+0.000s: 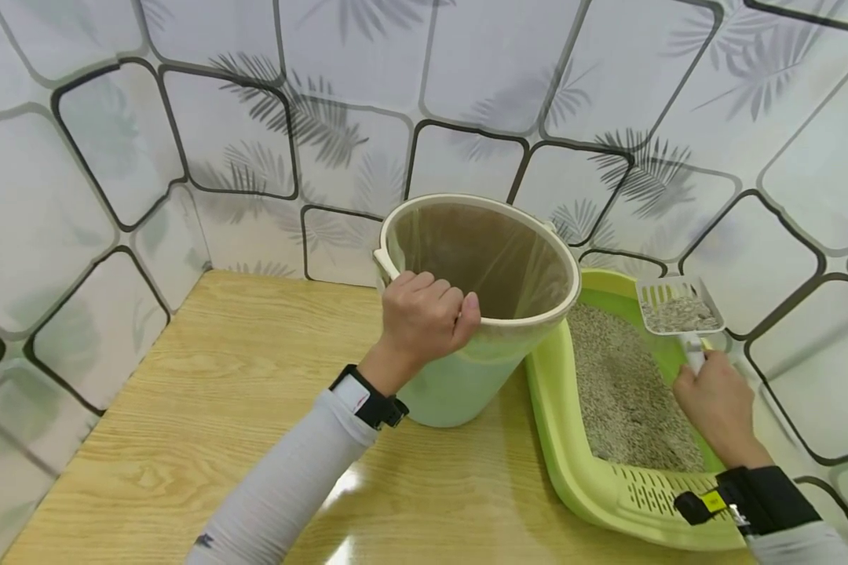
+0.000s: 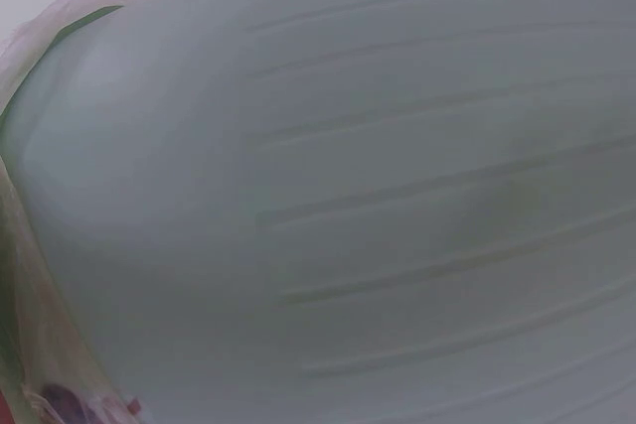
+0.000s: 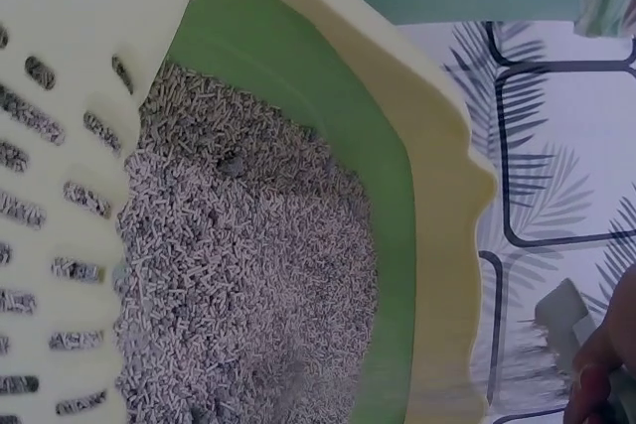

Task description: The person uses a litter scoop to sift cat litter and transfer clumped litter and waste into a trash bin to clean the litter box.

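Note:
My left hand (image 1: 424, 322) grips the near-left rim of a pale green trash can (image 1: 445, 392) lined with a clear bag. The can's ribbed outer wall (image 2: 348, 196) fills most of the left wrist view. With my right hand (image 1: 721, 404) I hold a white slotted litter scoop (image 1: 681, 306) by its handle, and pellet litter lies in its bowl. The scoop is above the far right side of a yellow-green litter box (image 1: 558, 439). Grey-brown pellets (image 1: 622, 384) cover the box floor. In the right wrist view, blurred streaks show beside the scoop (image 3: 561, 320).
Can and litter box stand side by side on a wood-grain tabletop (image 1: 275, 353). Behind and on both sides rise walls (image 1: 353, 71) with a leaf and rounded-square pattern. A slotted ledge (image 3: 60, 186) forms the near end of the litter box.

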The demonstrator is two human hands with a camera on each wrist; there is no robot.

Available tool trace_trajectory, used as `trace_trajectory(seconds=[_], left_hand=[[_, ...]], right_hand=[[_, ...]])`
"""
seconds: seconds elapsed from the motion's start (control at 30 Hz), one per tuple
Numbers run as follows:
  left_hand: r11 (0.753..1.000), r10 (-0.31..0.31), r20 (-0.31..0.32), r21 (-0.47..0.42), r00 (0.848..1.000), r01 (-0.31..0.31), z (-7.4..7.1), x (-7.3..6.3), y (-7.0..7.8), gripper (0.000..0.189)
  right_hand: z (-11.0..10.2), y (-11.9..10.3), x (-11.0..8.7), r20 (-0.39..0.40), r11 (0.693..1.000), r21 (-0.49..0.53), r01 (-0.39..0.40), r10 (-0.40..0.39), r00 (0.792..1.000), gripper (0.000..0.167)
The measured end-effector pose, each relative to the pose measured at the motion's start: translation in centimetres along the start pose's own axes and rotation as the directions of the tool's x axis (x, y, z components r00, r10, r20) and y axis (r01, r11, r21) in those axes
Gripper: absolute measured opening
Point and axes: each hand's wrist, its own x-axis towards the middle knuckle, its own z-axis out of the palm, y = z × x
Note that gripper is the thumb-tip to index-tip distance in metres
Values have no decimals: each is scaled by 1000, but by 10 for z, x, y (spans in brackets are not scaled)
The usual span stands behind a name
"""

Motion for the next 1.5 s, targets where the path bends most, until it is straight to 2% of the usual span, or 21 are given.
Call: trace_trajectory(seconds=[0.13, 0.23, 0.3, 0.37, 0.47, 0.53, 0.63, 0.77, 0.83, 0.87, 0.9, 0.93, 0.97, 1.03, 1.1, 1.13, 1.17, 1.23, 1.33, 1.4, 1.5], left_hand=[[1000, 5, -5, 0, 1000, -5, 0, 2, 0, 50], [1000, 6, -3, 1, 1000, -6, 0, 2, 0, 50], [1000, 6, -3, 2, 1000, -6, 1, 2, 1, 50], [1000, 7, -5, 5, 1000, -7, 1, 2, 1, 51], [1000, 8, -5, 7, 1000, -8, 0, 2, 1, 51], [1000, 8, -1, 8, 1000, -8, 0, 2, 1, 51], [1000, 5, 0, 7, 1000, -5, 0, 1, 1, 50], [1000, -1, -10, 6, 1000, 1, 0, 0, 1, 50], [1000, -2, -13, 5, 1000, 2, 0, 0, 0, 50], [1000, -2, -13, 4, 1000, 2, 1, 0, 0, 50], [1000, -3, -12, 4, 1000, 3, 1, 0, 0, 50], [1000, -3, -11, 4, 1000, 4, 1, -1, 0, 50], [1000, -4, -11, 4, 1000, 4, 1, -1, 0, 50], [1000, -6, -11, 5, 1000, 6, 1, -1, 0, 50], [1000, -7, -13, 5, 1000, 7, 1, -1, 0, 50], [1000, -8, -14, 4, 1000, 8, 2, -1, 0, 50], [1000, -8, -15, 2, 1000, 8, 2, -1, 0, 50], [1000, -7, -16, -1, 1000, 7, 2, -1, 0, 50], [1000, -4, -17, -3, 1000, 4, 3, 0, 0, 50], [1000, -1, -17, -2, 1000, 1, 3, 0, 0, 50], [1000, 1, -15, 0, 1000, -1, 3, 0, 0, 50]], right_hand=[[1, -2, 2, 22, 1000, -19, -4, 4, 1000, 46], [-1, -1, 5, 67, 1000, 13, -13, 13, 998, 48], [-1, -1, 8, 128, 996, 81, -37, 26, 991, 50], [0, 0, 11, 216, 974, 201, -104, 60, 975, 52], [2, 1, 12, 358, 885, 399, -241, 92, 929, 54], [4, 2, 12, 429, 805, 509, -306, 71, 900, 52], [6, 6, 11, 495, 671, 646, -364, -5, 869, 34], [8, 11, 9, 524, 483, 764, -426, -80, 848, 10], [8, 13, 8, 521, 434, 788, -438, -89, 849, 8], [9, 14, 8, 519, 429, 790, -437, -88, 850, 8], [10, 15, 7, 517, 434, 788, -437, -81, 852, 10], [10, 15, 7, 507, 472, 775, -420, -69, 859, 14], [12, 15, 7, 490, 535, 749, -391, -51, 870, 23], [15, 15, 7, 428, 701, 643, -309, 6, 904, 45], [18, 15, 6, 331, 866, 454, -210, 55, 942, 61], [20, 14, 5, 271, 927, 339, -162, 69, 960, 64], [21, 14, 5, 212, 962, 243, -124, 73, 975, 64], [22, 15, 4, 112, 991, 110, -72, 60, 992, 56], [23, 13, 3, 15, 1000, 18, -25, 25, 1000, 44], [22, 12, 2, -10, 1000, -5, -14, 14, 1000, 41], [21, 11, 3, 3, 1000, -7, -15, 15, 1000, 42]])
